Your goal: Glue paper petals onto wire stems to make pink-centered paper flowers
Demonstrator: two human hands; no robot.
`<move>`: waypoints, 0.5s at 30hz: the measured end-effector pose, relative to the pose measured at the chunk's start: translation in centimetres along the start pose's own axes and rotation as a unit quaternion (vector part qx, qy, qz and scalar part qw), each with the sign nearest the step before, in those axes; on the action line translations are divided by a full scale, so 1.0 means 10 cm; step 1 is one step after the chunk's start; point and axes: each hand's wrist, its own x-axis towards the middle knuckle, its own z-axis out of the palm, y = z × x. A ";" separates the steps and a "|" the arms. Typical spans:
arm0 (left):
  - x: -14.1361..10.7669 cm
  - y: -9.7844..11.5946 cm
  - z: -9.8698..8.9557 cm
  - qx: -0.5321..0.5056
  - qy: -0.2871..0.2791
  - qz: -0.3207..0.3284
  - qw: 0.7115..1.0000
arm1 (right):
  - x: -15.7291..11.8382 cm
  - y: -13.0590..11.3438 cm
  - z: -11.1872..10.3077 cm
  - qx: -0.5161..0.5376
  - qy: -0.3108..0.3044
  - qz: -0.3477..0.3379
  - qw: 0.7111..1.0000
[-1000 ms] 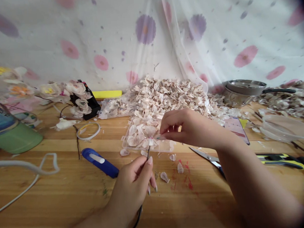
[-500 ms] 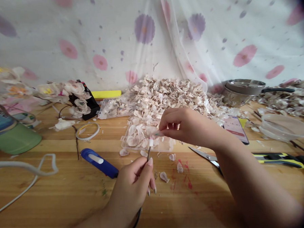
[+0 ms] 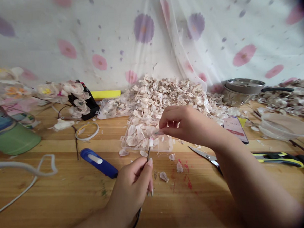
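Between thumb and fingers my left hand (image 3: pixel 136 181) pinches a thin dark stem (image 3: pixel 148 153). A small white piece (image 3: pixel 150 142) with a hint of pink tops the stem. Just above it, my right hand (image 3: pixel 178 123) has its thumb and forefinger closed on a pale petal (image 3: pixel 151 131), which blends into the petals behind. A clear plastic tray (image 3: pixel 166 147) of loose petals lies beyond the fingertips, below a large heap of dried petals (image 3: pixel 168 92). A few single petals (image 3: pixel 164 176) are scattered on the wood near my left hand.
Scissors (image 3: pixel 207 157) and a yellow-black utility knife (image 3: pixel 279 159) lie by my right forearm, a phone (image 3: pixel 235 128) behind them. Left of my hands are a blue-handled tool (image 3: pixel 98 162), a tape ring (image 3: pixel 87 131) and a white cable (image 3: pixel 24 165). A metal pan (image 3: pixel 244 88) stands behind.
Both hands stay almost in the same place. The view has shifted very slightly, and the fingers of my left hand have curled a little around the stem.
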 end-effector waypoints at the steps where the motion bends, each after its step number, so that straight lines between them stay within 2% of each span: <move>1: 0.00 0.00 0.00 0.001 0.000 -0.001 1.000 | 0.00 0.00 0.00 0.000 0.000 -0.001 1.000; 15: -0.02 -0.01 -0.02 0.047 -0.015 -0.001 0.999 | -0.01 0.00 -0.02 -0.018 -0.019 0.033 0.999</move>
